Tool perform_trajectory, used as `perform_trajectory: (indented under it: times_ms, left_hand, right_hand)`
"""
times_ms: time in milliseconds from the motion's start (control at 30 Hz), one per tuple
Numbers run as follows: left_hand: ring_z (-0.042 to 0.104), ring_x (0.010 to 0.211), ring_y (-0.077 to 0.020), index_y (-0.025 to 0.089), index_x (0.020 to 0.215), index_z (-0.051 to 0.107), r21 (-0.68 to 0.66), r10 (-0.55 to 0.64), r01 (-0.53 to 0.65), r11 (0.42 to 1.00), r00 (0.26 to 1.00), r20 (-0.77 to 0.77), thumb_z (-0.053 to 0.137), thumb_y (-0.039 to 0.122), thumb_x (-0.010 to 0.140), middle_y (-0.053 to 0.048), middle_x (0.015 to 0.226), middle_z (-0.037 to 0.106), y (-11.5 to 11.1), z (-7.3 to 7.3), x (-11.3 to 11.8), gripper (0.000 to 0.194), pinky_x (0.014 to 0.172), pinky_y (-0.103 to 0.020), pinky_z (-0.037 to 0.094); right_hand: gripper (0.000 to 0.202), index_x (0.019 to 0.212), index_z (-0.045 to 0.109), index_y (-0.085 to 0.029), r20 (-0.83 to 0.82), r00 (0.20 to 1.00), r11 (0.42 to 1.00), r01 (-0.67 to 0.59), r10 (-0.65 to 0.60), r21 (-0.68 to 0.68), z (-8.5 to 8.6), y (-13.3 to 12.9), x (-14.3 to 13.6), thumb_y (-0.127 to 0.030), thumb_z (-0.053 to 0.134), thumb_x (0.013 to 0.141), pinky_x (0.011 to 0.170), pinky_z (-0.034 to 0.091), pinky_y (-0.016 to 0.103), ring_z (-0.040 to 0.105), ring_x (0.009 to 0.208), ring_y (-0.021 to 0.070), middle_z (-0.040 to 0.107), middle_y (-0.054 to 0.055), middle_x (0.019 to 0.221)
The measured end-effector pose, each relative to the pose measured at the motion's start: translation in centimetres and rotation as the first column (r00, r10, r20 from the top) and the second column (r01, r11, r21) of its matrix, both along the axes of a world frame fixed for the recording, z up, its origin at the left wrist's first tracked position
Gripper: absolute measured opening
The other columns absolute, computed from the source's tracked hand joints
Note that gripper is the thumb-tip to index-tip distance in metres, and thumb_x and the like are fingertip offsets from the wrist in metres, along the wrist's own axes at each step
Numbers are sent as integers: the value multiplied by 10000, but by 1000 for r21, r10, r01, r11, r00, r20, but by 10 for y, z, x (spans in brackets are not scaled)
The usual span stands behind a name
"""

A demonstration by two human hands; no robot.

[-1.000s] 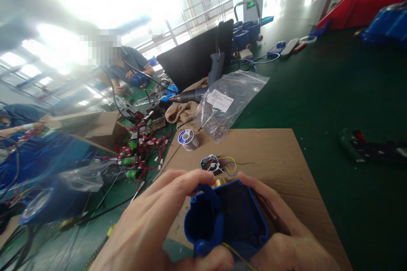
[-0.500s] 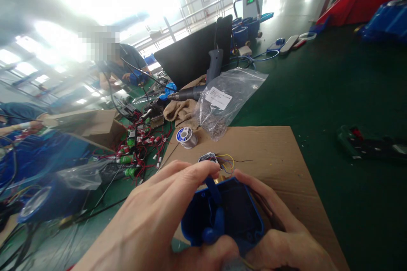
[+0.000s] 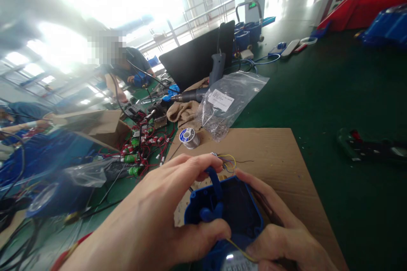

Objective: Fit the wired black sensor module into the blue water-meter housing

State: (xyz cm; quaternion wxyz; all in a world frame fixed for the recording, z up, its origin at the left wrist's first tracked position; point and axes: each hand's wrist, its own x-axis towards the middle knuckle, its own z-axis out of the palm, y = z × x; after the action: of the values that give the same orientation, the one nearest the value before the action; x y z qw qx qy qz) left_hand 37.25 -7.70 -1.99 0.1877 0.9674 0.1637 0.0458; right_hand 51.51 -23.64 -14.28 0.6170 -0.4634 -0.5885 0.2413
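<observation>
A blue plastic housing [image 3: 241, 207] with an open cavity is tilted over the cardboard sheet [image 3: 273, 152]. My left hand [image 3: 178, 203] pinches a curved blue piece [image 3: 216, 184] at the housing's left side, thumb below and index finger above. Around the housing's right side wraps my right hand [image 3: 286, 224], its index finger along the edge. A thin yellow wire [image 3: 238, 249] runs between my left thumb and my right fingers. At the bottom is a part with a printed face [image 3: 238, 262]. Coloured wires [image 3: 230, 161] lie beyond the housing.
A solder spool [image 3: 189, 138], a clear bag [image 3: 232, 97] and a heat gun [image 3: 190, 94] lie ahead. Red-wired parts [image 3: 143, 139] and an open box [image 3: 95, 123] are left. A green tool [image 3: 359, 146] lies right. People sit at the far left.
My left hand has shifted slightly, its thumb now higher over the housing's lower edge. The yellow wire and printed part show more. The camera view has moved a little.
</observation>
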Motion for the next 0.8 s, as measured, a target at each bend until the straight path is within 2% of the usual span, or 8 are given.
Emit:
perform_trajectory:
  times_ms: [100,267,433,567,667,800]
  left_hand:
    - [684,950,-166,365,1210,519,-11,37,-37,999,999,21,735,474,773,61,1111,693,-1,-3,-1,499,810,-241,561]
    - [687,899,-165,374,1204,527,-69,109,-104,992,992,70,753,481,755,62,1074,696,-2,-9,-6,514,796,-240,552]
    - [684,855,-148,387,1161,549,-70,146,-139,988,983,109,759,444,756,85,1001,701,-4,-11,-9,459,773,-225,539]
    - [678,885,-160,368,1157,556,-83,173,-165,983,980,99,753,469,764,72,1033,698,-8,-11,-9,451,756,-237,529]
    - [674,909,-164,355,1163,558,-107,181,-170,980,978,102,755,467,767,68,1062,694,-11,-10,-9,457,756,-242,525]
    - [669,907,-171,332,1130,583,-104,187,-177,979,978,97,758,473,766,63,1042,699,-15,-7,-6,428,761,-261,525]
  right_hand:
    - [182,970,697,-277,1,1000,1000,2,-2,-25,-3,-4,1,-296,517,978,1092,421,317,385,1382,264,262,-39,1572]
    - [204,928,692,-241,-16,1000,998,-9,8,-70,-8,-7,-2,-298,503,976,1076,432,388,440,1343,288,201,-11,1593]
    - [233,887,693,-249,-56,997,997,54,-58,-64,-8,-7,-6,-334,497,980,1078,429,375,514,1282,271,263,-6,1575]
    - [158,886,684,-243,6,1000,998,12,-12,-61,-10,-9,-2,-289,547,949,1073,441,376,385,1377,306,243,-16,1584]
    - [145,884,675,-228,19,1000,997,2,-1,-74,-11,-8,-1,-263,548,946,1088,426,382,372,1384,306,180,-13,1603]
    - [180,843,684,-221,25,998,998,62,-62,-27,-10,-6,-3,-294,554,943,1062,456,367,339,1403,302,291,8,1567]
